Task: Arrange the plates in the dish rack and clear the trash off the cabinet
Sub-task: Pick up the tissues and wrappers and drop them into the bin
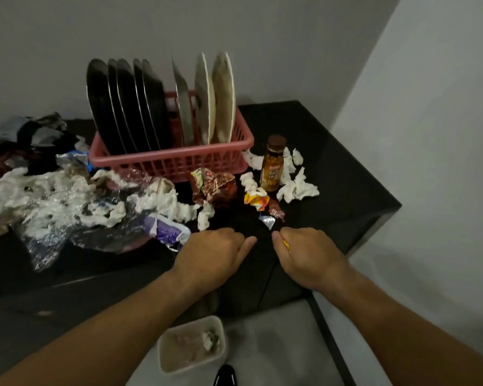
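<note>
Far left, a heap of dark cloth or bags (31,135), can't tell which, sits at the back of the counter (346,168); in front of it crumpled tissues (48,188) tangled in clear plastic film (48,246) sprawl loose, judged plain trash, not yet cleared; a purple wrapper (169,232) lies at that pile's near edge, just beside the left hand (215,252). The pink dish rack (173,162) stands behind the pile near the wall, dark plates (123,107) on edge in its left half, packed close, pale plates (221,98) on edge in its right half with gaps between; they stay upright because the rack holds them, sorted by colour, so the plate part looks done. Left hand is low over the counter front, knuckles up, fingers curled under, thumb out toward the other hand, nothing seen in the grip. A red-brown snack wrapper (215,188) touches the rack front; a yellow wrapper (255,200) and a silver-blue wrapper (267,221) lie just past the hands, probably the next pick since they are nearest. Right hand (307,254) is curled as well, a small yellow bit at its fingers, ring or scrap cannot tell, so whether that grip holds anything is unclear. A capped bottle (272,165) stands upright right of the rack, white tissue wads (299,188) ringed around it. A pale bin (193,349) is on the floor below the counter edge between the forearms, one wad inside, likely set there so trash drops straight in
</note>
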`<move>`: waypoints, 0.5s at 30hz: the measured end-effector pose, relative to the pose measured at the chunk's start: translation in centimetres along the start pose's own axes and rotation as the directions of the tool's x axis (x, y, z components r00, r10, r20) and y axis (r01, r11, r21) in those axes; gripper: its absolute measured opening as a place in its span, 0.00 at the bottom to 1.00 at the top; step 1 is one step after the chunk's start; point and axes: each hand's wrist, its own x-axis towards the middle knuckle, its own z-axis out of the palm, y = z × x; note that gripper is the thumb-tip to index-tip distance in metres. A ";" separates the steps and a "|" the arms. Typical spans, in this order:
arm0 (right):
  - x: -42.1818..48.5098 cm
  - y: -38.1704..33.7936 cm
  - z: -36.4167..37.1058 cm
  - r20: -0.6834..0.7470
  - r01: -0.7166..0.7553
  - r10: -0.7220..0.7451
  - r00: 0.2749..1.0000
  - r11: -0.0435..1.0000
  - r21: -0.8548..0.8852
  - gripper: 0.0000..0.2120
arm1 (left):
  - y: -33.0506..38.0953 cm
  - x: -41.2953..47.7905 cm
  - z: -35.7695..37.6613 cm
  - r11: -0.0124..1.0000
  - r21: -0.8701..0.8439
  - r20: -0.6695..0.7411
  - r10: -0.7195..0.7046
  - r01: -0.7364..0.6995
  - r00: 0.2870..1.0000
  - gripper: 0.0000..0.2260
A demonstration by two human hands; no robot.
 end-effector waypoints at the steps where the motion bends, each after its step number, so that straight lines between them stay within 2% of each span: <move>1: -0.7 -0.5 0.9 0.023 -0.001 0.001 1.000 1.000 -0.002 0.19 | -0.1 -1.3 0.5 1.000 0.001 0.023 -0.010 0.010 1.000 0.21; 5: -3.2 -2.3 4.3 0.100 0.001 0.004 0.995 0.998 -0.056 0.19 | -0.6 -5.5 2.2 1.000 0.010 0.088 -0.018 0.017 0.996 0.17; 8: -5.0 -3.3 8.1 0.176 -0.067 0.075 0.981 0.997 -0.050 0.18 | -1.6 -8.0 4.5 0.999 -0.043 0.099 -0.024 0.029 0.995 0.15; 12: -7.8 -3.7 16.1 0.244 -0.188 0.191 0.951 0.982 -0.033 0.15 | -4.0 -12.3 9.7 0.988 -0.130 0.242 -0.052 0.086 0.969 0.14; 15: -9.6 -3.0 23.8 0.295 -0.250 0.244 0.924 0.968 -0.019 0.15 | -7.0 -16.2 14.7 0.984 -0.131 0.339 -0.067 0.118 0.938 0.16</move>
